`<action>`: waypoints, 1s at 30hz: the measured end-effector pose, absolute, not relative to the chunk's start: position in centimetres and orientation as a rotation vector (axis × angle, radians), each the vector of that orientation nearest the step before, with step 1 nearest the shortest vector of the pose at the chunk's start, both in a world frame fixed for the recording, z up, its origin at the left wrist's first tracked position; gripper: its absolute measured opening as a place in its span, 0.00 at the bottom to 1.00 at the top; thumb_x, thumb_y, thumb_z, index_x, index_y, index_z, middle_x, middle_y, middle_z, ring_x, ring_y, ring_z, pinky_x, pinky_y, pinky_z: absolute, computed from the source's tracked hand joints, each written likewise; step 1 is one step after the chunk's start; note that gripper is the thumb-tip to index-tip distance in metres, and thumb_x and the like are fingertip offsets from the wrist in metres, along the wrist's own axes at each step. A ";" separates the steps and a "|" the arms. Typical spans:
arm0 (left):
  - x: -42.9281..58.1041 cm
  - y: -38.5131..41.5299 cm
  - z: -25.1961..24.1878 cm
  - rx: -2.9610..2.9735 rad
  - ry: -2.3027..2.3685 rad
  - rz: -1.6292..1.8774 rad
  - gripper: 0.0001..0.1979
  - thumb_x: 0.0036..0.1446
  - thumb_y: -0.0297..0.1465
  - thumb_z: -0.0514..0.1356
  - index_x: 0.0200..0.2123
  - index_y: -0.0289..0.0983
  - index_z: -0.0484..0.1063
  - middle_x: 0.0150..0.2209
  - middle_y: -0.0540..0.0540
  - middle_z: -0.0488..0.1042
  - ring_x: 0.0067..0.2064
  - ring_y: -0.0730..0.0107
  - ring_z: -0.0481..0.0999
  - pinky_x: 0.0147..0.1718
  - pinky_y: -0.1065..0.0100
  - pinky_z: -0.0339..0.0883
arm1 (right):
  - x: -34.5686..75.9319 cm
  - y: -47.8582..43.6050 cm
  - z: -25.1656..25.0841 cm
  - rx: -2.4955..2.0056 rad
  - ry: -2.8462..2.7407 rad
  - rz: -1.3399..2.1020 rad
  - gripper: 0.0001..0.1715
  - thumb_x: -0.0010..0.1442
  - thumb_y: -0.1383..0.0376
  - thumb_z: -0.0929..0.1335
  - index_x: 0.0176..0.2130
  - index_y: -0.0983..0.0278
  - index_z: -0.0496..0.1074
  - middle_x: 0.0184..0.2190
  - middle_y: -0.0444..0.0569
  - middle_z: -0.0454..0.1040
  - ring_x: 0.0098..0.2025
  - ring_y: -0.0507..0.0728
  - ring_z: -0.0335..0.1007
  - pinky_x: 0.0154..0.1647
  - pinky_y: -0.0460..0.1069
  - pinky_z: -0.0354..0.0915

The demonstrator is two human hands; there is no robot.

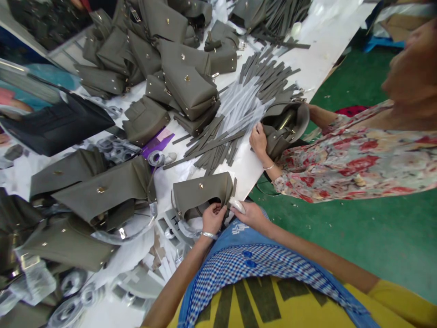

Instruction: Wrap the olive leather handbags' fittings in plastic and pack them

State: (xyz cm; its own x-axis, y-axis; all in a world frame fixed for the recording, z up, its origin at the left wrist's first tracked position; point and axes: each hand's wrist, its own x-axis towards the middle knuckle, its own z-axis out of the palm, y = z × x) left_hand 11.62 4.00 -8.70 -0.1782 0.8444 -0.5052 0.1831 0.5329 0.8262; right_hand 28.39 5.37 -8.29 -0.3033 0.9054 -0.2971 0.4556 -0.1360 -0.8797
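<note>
A grey-brown handbag [201, 187] with a small gold clasp lies at the table's edge in front of me. My left hand [213, 218], with a bracelet on its wrist, pinches the bag's near edge beside its dark opening. Close by on the right, my right hand [251, 215] is closed around a smooth white rounded object [237, 205], whose tip points at the bag's corner. What exactly this object is I cannot make out. A thin dark strip [234, 187] stands up along the bag's right end. The bag's inside is mostly hidden.
A co-worker in a flowered top [358, 159] stands at the right, holding another handbag [285, 123]. Loose dark strips [218, 148] lie beyond my bag. Piled handbags [187, 77] fill the back; more bags [102, 187] and wrapped rolls [68, 310] lie left.
</note>
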 end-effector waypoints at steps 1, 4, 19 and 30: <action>11.7 4.0 -8.7 0.885 1.693 0.749 0.13 0.44 0.39 0.64 0.25 0.34 0.70 0.23 0.49 0.72 0.26 0.72 0.70 0.27 0.72 0.63 | 28.3 5.4 -8.4 -1.510 -1.747 1.420 0.15 0.57 0.55 0.65 0.29 0.63 0.73 0.21 0.43 0.70 0.23 0.53 0.63 0.26 0.46 0.56; 11.9 3.9 -8.9 0.899 1.740 0.724 0.11 0.43 0.37 0.64 0.23 0.35 0.70 0.20 0.51 0.69 0.23 0.73 0.68 0.24 0.72 0.61 | 28.1 5.4 -8.8 -1.540 -1.713 1.438 0.13 0.55 0.57 0.65 0.30 0.62 0.73 0.22 0.44 0.71 0.25 0.54 0.65 0.28 0.46 0.57; 12.0 2.8 -8.2 1.089 1.599 0.647 0.27 0.47 0.39 0.65 0.50 0.36 0.70 0.44 0.41 0.77 0.36 0.66 0.76 0.39 0.66 0.70 | 29.8 6.3 -6.6 -1.546 -0.927 1.820 0.23 0.51 0.48 0.70 0.36 0.64 0.67 0.12 0.34 0.54 0.13 0.46 0.47 0.14 0.43 0.47; 7.7 6.3 -1.5 0.744 1.225 0.959 0.25 0.49 0.39 0.66 0.48 0.32 0.72 0.37 0.40 0.78 0.34 0.67 0.78 0.35 0.66 0.70 | 29.5 7.3 -6.2 -1.477 -0.996 1.749 0.28 0.49 0.48 0.73 0.41 0.65 0.68 0.21 0.42 0.67 0.19 0.50 0.59 0.17 0.45 0.55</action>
